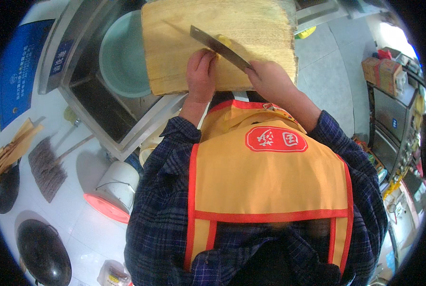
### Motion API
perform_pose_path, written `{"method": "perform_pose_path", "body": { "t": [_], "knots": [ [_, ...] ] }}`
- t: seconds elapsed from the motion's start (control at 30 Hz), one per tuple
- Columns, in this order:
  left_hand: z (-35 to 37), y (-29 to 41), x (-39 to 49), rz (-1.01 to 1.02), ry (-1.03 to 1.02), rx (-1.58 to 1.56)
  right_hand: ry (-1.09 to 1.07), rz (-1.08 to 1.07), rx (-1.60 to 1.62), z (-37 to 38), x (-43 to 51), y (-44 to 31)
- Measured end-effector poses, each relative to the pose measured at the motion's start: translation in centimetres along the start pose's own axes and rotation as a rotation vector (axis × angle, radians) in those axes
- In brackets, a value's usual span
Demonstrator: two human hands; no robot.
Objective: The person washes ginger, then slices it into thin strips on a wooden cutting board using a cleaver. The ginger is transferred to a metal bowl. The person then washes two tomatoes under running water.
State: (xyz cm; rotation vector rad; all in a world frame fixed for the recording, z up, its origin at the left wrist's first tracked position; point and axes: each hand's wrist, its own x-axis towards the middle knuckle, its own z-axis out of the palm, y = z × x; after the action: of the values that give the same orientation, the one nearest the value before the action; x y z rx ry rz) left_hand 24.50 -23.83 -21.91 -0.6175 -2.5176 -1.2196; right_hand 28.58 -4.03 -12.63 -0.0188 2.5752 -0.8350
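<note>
A wooden cutting board point(270, 25) lies in front of me at the top of the view. My right hand point(272, 79) grips the handle of a cleaver point(216, 45), whose blade slants across the board to the upper left. Just beside the blade, my left hand point(201, 75) presses down with curled fingers. A bit of yellow food shows at its fingertips, mostly hidden by the fingers and blade. On the blade's far side sits a small yellow food piece point(225, 40), apparently touching or very near the steel.
Left of the board, a pale green basin point(123, 57) stands in a metal sink point(102, 103). A broom point(48, 168), a white bucket point(116, 182) and a black wok point(43, 252) are at the left. On the right, a cardboard box point(381, 75) tops a metal cabinet point(388, 111).
</note>
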Motion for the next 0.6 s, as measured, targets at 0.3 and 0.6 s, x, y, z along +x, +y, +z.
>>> {"method": "perform_pose_path", "body": {
  "t": [0.3, 0.6],
  "knots": [
    [0.18, 0.31, 0.21, 0.034, 0.063, 0.025, 0.006, -0.003, 0.022, -0.44, -0.35, -0.14],
    [0.30, -0.16, -0.07, -0.003, 0.030, -0.034, 0.027, -0.012, -0.023, -0.02, -0.62, 0.16]
  ]
}}
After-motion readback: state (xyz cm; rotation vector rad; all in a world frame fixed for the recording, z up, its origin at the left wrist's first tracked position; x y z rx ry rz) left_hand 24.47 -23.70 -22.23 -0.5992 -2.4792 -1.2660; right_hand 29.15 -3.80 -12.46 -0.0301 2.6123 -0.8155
